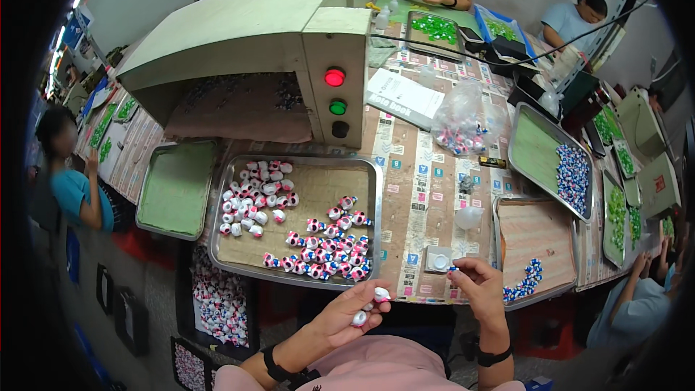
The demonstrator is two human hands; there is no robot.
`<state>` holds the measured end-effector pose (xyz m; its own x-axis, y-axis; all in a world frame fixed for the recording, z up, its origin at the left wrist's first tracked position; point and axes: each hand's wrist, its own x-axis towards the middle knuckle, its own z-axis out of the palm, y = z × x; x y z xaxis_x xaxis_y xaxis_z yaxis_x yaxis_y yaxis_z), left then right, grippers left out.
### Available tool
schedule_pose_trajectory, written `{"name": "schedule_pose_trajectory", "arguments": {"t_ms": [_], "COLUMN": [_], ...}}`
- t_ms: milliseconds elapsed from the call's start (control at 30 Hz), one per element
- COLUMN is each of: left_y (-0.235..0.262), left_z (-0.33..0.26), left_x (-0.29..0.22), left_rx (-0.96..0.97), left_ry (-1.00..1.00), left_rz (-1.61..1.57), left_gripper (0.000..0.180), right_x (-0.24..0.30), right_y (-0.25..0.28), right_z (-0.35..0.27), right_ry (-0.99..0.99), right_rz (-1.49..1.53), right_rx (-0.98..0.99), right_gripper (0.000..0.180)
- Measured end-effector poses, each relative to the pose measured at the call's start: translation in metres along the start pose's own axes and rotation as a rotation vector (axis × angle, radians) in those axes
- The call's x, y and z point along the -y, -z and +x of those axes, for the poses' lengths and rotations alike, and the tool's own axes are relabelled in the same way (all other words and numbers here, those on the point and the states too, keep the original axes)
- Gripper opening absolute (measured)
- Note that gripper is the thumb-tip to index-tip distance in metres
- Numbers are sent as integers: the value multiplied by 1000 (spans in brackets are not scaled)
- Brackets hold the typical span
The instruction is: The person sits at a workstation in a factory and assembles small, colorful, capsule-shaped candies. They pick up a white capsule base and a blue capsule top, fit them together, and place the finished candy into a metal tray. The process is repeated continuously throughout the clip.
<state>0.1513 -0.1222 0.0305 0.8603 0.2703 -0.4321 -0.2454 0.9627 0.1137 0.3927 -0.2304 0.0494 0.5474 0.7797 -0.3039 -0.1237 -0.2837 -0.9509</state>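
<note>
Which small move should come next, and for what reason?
Probably bring the small blue piece in the right hand to the white-and-pink piece in the left hand: they are apart, and figures in the tray combine such colours.

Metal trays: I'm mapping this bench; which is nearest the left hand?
The tray with pink and white pieces, just beyond the left hand; others lie farther away.

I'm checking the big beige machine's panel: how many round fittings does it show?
3: red light on top, green light in the middle, black knob lowest. None seem hidden.
</note>
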Motion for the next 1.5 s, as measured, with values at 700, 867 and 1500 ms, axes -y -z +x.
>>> {"name": "schedule_pose_trajectory", "arguments": {"t_ms": [700,867,1500], "left_y": [-10,2,-14], "left_z": [-2,3,10], "left_x": [2,5,8], "left_rx": [-83,41,-51], "left_ry": [2,14,-23], "left_rz": [200,150,400], "left_gripper": [22,26,30], "right_x": [-3,-4,5], "right_y": [-17,-19,-46], "right_z": [16,16,-32], "right_ry": [622,603,225], "right_rz": [-848,-872,-137], "right_rx": [-94,-92,172], "right_gripper": [12,12,18]}}
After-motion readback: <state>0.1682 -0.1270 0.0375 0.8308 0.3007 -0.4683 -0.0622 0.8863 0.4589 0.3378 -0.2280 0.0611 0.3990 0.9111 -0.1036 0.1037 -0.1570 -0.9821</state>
